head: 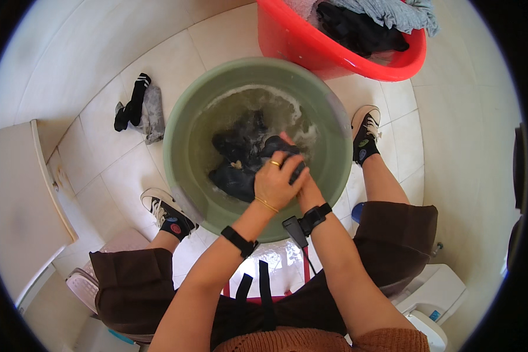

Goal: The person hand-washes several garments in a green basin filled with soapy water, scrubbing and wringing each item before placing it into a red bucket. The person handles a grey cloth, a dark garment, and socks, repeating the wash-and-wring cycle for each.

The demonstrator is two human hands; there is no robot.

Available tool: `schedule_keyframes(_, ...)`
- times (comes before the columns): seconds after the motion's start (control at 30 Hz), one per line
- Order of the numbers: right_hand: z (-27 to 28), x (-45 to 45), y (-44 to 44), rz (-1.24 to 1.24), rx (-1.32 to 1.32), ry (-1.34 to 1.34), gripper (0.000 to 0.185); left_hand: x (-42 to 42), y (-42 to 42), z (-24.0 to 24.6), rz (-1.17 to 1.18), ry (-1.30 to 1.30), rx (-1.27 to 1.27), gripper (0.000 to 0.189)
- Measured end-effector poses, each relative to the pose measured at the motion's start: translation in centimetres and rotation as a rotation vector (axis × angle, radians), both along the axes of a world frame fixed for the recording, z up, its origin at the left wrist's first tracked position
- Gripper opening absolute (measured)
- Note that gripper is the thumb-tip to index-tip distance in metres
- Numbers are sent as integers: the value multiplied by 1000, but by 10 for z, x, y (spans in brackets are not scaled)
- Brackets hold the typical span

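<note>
A round green plastic basin stands on the floor between my feet, with cloudy water and patches of foam inside. Dark wet fabric lies bunched in that water; its garment type is not clear. My left hand, wearing a ring and a thin bracelet, curls over a raised fold of this fabric. Against the same fold from the right and below is my right hand, its fingers partly hidden by cloth. Both hands hold the fold close together, near the basin's right side.
A red plastic tub with dark and grey laundry adjoins the basin at the upper right. Black socks and a grey cloth lie on the tiles at left. A white toilet stands at lower right, a cabinet door at left.
</note>
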State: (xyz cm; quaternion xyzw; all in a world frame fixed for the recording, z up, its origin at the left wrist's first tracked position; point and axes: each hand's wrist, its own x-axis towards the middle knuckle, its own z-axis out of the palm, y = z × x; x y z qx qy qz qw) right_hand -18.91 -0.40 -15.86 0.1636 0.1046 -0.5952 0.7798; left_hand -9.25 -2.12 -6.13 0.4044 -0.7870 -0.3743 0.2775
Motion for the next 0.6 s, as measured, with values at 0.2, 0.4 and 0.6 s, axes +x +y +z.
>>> schedule_keyframes(0.2, 32, 36, 23, -96, 595, 880, 21, 20, -28, -50, 52, 4, 175, 17)
schedule_keyframes(0.4, 56, 3, 4, -28, 536, 1250, 26, 52, -104, -94, 140, -95, 524, 31)
schedule_keyframes(0.6, 10, 13, 12, 933, 174, 2644, 72, 65, -60, -95, 23, -730, 81, 63)
